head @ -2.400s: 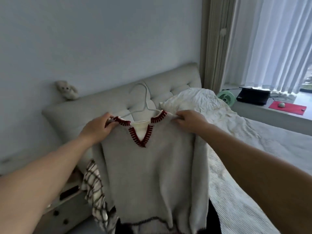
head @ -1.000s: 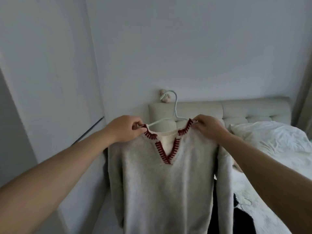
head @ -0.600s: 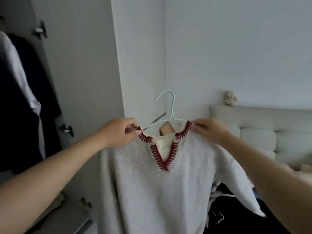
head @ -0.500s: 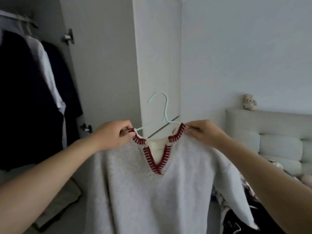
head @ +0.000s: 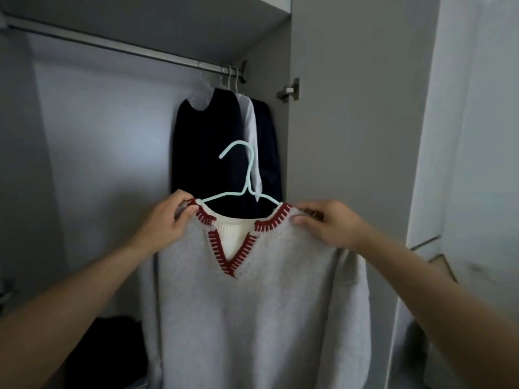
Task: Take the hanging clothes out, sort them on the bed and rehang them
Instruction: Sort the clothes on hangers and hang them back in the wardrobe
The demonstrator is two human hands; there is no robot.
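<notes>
A light grey knitted V-neck sweater with dark red stitched trim (head: 252,299) is held up on a pale mint wire hanger (head: 243,175) before the open wardrobe, below its metal rail (head: 118,47). Each shoulder is pinched by curled fingers: left hand (head: 165,223), right hand (head: 328,223).

both forearms are bare to the frame edge, no sleeves showing.

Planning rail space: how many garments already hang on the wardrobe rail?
3, bunched at the rail's right end: dark top, white shirt, dark garment. More may hide behind.
</notes>
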